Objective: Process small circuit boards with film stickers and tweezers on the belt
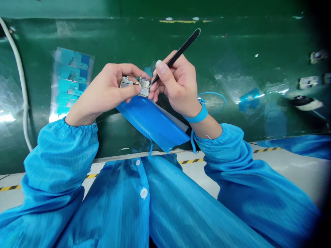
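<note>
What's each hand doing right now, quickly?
Left hand: closed, holding a small circuit board between thumb and fingers.
Right hand: closed, holding black tweezers.

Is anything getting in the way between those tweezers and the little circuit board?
Nothing visible does. The tips of the black tweezers in the right hand reach the edge of the small circuit board held in the left hand. That hand's thumb lies across the board, beside the tips, not between them.
</note>
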Motion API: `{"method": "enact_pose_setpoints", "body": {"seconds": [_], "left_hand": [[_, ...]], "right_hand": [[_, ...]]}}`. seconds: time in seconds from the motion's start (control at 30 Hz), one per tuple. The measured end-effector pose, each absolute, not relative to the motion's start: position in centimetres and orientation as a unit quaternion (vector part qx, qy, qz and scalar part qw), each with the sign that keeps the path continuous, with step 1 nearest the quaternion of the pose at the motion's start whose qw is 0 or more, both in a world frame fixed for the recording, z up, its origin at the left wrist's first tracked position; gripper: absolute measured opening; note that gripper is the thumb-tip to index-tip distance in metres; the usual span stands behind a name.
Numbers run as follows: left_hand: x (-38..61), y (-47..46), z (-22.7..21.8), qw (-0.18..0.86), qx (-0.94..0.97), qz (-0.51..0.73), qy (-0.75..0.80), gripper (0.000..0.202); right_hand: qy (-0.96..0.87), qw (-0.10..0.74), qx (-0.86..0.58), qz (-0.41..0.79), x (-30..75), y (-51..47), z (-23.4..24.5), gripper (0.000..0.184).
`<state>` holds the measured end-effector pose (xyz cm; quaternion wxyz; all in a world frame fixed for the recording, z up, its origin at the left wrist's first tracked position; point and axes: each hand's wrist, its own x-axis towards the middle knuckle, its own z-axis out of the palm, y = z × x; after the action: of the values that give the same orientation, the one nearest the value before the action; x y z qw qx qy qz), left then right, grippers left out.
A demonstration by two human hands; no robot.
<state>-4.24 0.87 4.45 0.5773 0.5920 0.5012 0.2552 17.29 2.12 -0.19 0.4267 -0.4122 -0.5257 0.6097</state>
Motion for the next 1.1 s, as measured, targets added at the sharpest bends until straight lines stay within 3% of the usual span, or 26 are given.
{"method": "enact_pose_setpoints", "body": {"seconds": [0.1, 0.3, 0.6, 1.1], "left_hand": [[-4.1, 0.9, 4.6, 0.580, 0.594, 0.253, 0.497, 0.027], [-3.6, 0.8, 4.2, 0.571, 0.586, 0.290, 0.496, 0.025], [-3.5, 0.7, 3.8, 0.571, 0.572, 0.325, 0.491, 0.027], [-3.7, 0.8, 3.2, 0.570, 0.550, 0.376, 0.481, 0.024]], "right_hand": [[-0.526, 0.420, -0.425, 0.605, 17.3, 2.3, -0.4, 0.061], [-0.528, 0.439, -0.389, 0.615, 17.4, 2.1, -0.1, 0.045], [-0.524, 0.462, -0.384, 0.603, 16.9, 2.6, -0.9, 0.060], [-0.489, 0.566, -0.373, 0.549, 17.1, 2.6, 0.0, 0.044]]}}
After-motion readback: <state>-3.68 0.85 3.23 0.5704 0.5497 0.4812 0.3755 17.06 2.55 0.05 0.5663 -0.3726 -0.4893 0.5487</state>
